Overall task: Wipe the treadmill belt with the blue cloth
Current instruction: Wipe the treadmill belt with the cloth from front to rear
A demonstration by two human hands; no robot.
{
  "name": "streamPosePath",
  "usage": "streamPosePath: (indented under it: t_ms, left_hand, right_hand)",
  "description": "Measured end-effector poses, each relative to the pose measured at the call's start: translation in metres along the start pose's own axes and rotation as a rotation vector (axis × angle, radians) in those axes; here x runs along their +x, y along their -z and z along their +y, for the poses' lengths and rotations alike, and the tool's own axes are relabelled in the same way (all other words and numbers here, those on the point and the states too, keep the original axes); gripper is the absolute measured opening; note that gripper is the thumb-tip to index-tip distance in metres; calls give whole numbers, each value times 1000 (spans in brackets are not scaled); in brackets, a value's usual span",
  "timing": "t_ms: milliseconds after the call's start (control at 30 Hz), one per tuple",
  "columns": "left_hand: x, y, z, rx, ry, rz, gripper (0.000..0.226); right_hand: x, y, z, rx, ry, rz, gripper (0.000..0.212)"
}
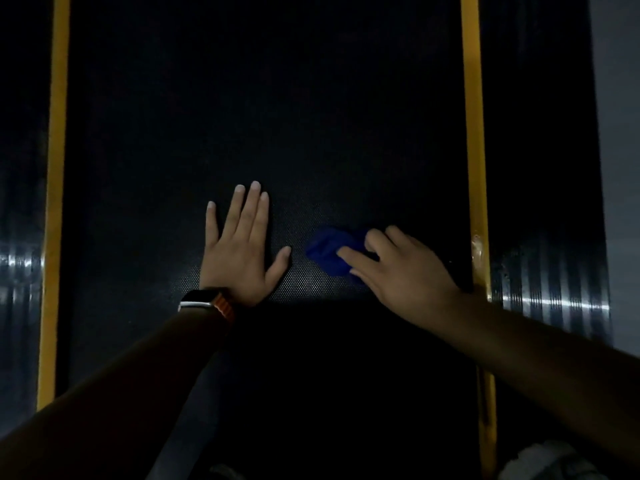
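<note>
The black textured treadmill belt [263, 116] fills the middle of the head view. A crumpled blue cloth [329, 249] lies on the belt right of centre. My right hand [401, 271] presses down on the cloth, fingers over its right part, so part of the cloth is hidden. To the left of the cloth, my left hand [242, 244] lies flat on the belt with fingers spread and holds nothing. A watch with an orange band sits on that wrist.
Yellow stripes run along both sides of the belt, left [55, 202] and right [474, 168]. Beyond them lie dark ribbed side rails [547, 202]. A grey floor strip [620, 133] shows at the far right. The scene is dim.
</note>
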State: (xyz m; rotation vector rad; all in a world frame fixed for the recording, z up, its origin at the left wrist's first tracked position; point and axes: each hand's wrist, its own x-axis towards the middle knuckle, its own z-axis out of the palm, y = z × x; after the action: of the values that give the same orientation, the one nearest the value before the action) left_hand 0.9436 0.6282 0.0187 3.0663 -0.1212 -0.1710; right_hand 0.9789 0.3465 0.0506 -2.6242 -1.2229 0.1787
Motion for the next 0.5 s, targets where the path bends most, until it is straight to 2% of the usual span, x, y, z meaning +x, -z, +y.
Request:
streamPosePath:
  t_ms: [67, 100, 167, 233, 300, 333, 367, 433, 500]
  left_hand:
    - [0, 0, 1, -5, -5, 5, 87]
    - [0, 0, 1, -8, -7, 10, 87]
    - [0, 1, 2, -14, -1, 20, 86]
    - [-2, 1, 2, -26, 0, 24, 86]
    - [-2, 1, 2, -31, -8, 28, 86]
    - [-2, 1, 2, -30, -9, 28, 86]
    - [-2, 1, 1, -28, -9, 30, 86]
    - [-1, 1, 1, -29, -8, 28, 86]
    - [-1, 1, 1, -27, -6, 24, 86]
  right_hand:
    - [16, 8, 20, -102, 136, -50, 38]
    - [31, 14, 38, -160, 123, -38, 32]
    - [69, 31, 80, -238, -55, 66, 23]
    - [92, 40, 98, -247, -255, 130, 23]
    - [81, 30, 77, -189, -368, 157, 26]
    - [59, 21, 57, -137, -353, 138, 29]
    - [30, 12, 35, -84, -276, 84, 33]
    - [-31, 4, 0, -28, 26, -77, 34]
    - [-50, 4, 12, -50, 280, -137, 36]
